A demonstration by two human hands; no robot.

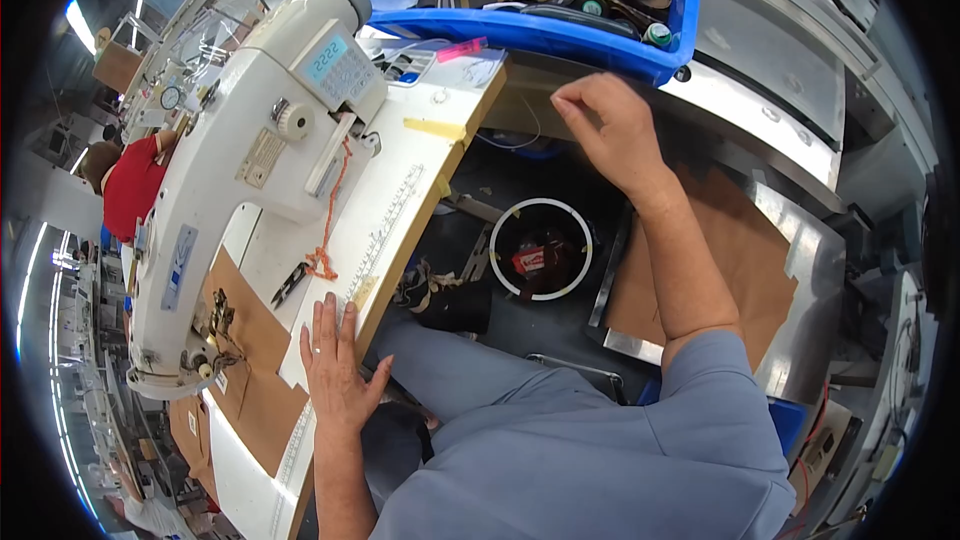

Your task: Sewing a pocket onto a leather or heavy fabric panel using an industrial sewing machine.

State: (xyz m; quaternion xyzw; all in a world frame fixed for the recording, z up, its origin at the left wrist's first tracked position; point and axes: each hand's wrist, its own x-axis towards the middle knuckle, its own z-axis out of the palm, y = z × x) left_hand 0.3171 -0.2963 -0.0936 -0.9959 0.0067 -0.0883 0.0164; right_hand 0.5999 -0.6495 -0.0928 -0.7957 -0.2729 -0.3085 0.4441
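My left hand (340, 365) lies flat on the front edge of the white sewing table (385, 155), fingers stretched and holding nothing. Just beyond its fingertips are black thread snips (290, 283), tied to an orange cord (331, 210) that hangs from the white sewing machine (215, 165). A flat brown piece (262, 365), cloth or paper, lies under the needle area, left of that hand. My right hand (605, 130) is raised past the table's right edge, fingers curled together; what they hold, if anything, is hidden. Near it a thin pale strand (538, 125) curves down.
A blue bin (540, 28) with folded plaid and dark pieces stands at the back. Below the table edge is a round white-rimmed container (497, 230). More brown sheets (705, 260) lie on a metal surface at right. A person in red (135, 185) sits far left.
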